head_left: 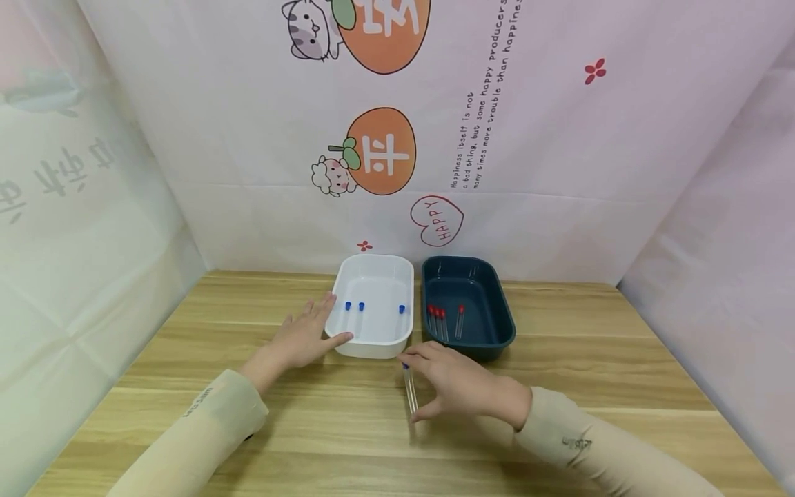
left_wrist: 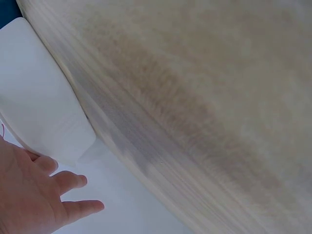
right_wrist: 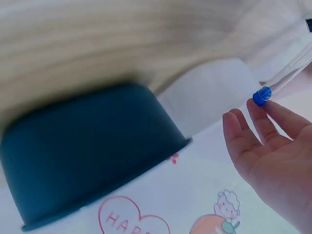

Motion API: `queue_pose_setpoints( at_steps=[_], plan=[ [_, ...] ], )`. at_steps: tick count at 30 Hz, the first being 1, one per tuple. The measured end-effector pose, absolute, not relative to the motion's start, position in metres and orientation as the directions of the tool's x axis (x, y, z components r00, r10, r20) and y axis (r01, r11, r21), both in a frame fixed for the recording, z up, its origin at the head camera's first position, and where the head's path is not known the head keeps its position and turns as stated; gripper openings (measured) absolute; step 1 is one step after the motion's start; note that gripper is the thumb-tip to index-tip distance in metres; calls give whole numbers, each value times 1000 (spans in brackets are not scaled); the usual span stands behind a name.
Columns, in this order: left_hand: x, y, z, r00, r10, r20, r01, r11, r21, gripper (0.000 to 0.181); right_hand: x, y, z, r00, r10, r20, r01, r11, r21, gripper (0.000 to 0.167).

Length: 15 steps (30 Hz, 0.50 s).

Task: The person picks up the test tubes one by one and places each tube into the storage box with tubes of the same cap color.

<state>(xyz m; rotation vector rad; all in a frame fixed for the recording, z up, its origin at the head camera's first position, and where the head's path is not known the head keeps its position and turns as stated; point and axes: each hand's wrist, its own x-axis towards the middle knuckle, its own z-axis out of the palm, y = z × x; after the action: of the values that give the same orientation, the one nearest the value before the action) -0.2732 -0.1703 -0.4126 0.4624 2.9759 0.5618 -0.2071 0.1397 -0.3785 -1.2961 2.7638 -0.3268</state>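
My right hand [head_left: 459,383] pinches a clear test tube with a blue cap [head_left: 409,391] between thumb and fingers, just in front of the bins. In the right wrist view, fingertips touch the blue cap [right_wrist: 262,96]. My left hand [head_left: 303,339] lies with straight, spread fingers at the left side of a white bin [head_left: 373,351], touching its rim. Inside that bin are 3 blue-capped tubes [head_left: 361,307], their clear bodies hard to see. A dark blue bin [head_left: 487,351] next to it holds several red-capped tubes [head_left: 460,323].
Both bins stand side by side at the back of the wood-grain table [head_left: 335,428]. Right behind them hangs a printed white cloth [head_left: 528,235], and more cloth encloses the left and right sides.
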Motion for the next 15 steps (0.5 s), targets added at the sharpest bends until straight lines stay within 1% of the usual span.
queue_pose_setpoints(
  at_steps=[5,11,15],
  plan=[
    [-273,-170,-413,-951,309,-17,282,887,367,96,-210,140,-366,-633,-772,66,-764,608,-217,90],
    [-273,-170,-413,-950,311,-16,283,884,372,96,-216,140,-350,-645,-760,78,-755,618,-218,90],
    [-274,-170,-412,-951,309,-16,280,882,379,96,-223,141,-341,-654,-746,125,-751,620,-227,91]
  ],
)
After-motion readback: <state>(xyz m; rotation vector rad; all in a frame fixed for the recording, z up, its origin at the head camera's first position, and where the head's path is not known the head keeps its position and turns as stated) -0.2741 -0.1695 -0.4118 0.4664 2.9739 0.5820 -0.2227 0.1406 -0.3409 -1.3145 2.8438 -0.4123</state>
